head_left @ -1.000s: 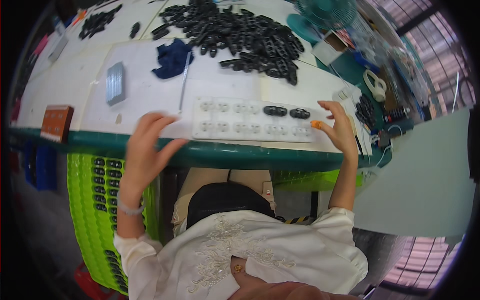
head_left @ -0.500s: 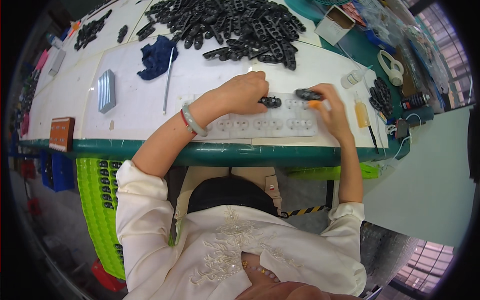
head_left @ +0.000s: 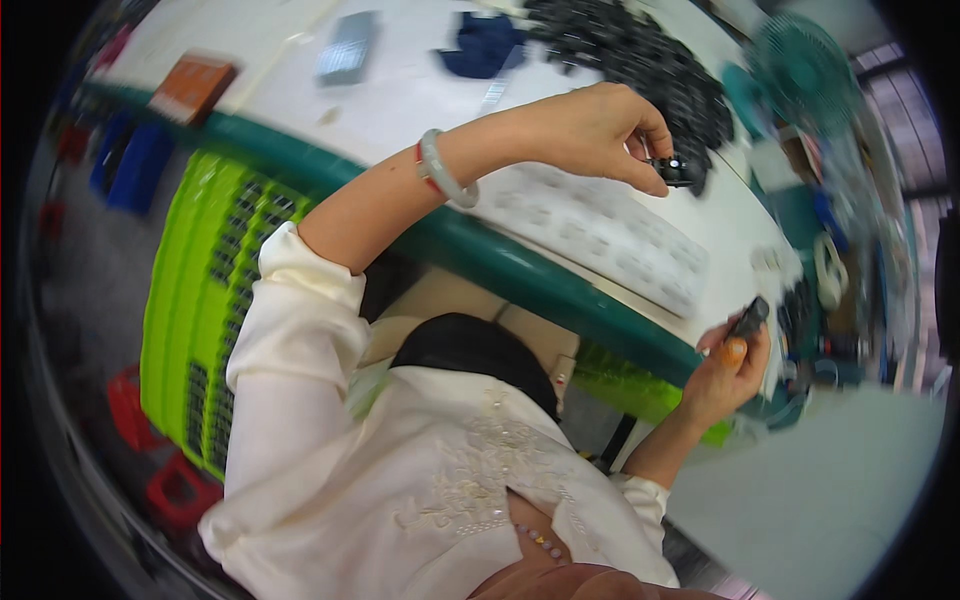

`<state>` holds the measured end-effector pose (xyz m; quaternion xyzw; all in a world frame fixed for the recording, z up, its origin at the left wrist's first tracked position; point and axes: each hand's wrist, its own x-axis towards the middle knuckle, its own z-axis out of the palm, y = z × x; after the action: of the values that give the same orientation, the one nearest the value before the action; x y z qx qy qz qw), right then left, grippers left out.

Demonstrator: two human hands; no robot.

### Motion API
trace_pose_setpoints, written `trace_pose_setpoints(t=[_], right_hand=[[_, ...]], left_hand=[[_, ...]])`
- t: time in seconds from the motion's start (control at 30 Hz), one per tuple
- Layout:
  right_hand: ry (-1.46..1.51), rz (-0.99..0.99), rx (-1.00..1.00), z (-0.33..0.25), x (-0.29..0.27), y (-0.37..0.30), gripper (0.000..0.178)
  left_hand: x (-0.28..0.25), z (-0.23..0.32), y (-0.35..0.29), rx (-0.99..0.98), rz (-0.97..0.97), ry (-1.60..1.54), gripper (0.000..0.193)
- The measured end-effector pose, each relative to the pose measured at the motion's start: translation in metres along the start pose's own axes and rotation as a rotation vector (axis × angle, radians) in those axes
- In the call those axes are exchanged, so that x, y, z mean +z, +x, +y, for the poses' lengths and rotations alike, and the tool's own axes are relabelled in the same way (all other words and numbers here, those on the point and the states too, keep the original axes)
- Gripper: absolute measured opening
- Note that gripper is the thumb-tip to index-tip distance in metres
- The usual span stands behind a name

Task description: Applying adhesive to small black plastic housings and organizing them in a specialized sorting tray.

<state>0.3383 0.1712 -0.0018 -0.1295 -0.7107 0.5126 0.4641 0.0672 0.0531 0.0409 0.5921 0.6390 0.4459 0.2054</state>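
My left hand (head_left: pixel 610 135), a bracelet at its wrist, pinches a small black part (head_left: pixel 670 168) with rounded openings, lifted over the white plate. That white plate (head_left: pixel 590 235) with rows of small raised shapes lies along the front of the table, blurred by motion. Lower right, past the plate's end, my right hand (head_left: pixel 725 378) is closed round another black part (head_left: pixel 750 317), which is held tilted. An orange cover (head_left: pixel 735 352) shows on one finger of that hand.
A heap of black parts (head_left: pixel 640 75) covers the far side of the table, near a dark blue cloth (head_left: pixel 483 45). Green trays (head_left: pixel 180 330) carrying black parts stand at my left. A green fan (head_left: pixel 800 75) stands far right. The table's padded green edge (head_left: pixel 500 262) runs before me.
The view has turned, so the table now slants. My left hand has lifted a black part off the white plate. My right hand, still holding its part, has drawn back toward the table's edge.
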Motion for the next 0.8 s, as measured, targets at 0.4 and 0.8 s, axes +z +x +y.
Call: trace_pose_setpoints(t=[0.4,0.8], right_hand=[[-0.048,-1.192,-0.198,0.004,0.352,-0.113,0.028],[-0.481,-1.293,-0.585,-0.008,0.496,-0.232,0.039]], left_hand=[[0.051,0.039,-0.434,-0.953,1.071,-0.456,0.034],[0.047,0.036,-0.534,-1.277,1.521,0.153,0.039]])
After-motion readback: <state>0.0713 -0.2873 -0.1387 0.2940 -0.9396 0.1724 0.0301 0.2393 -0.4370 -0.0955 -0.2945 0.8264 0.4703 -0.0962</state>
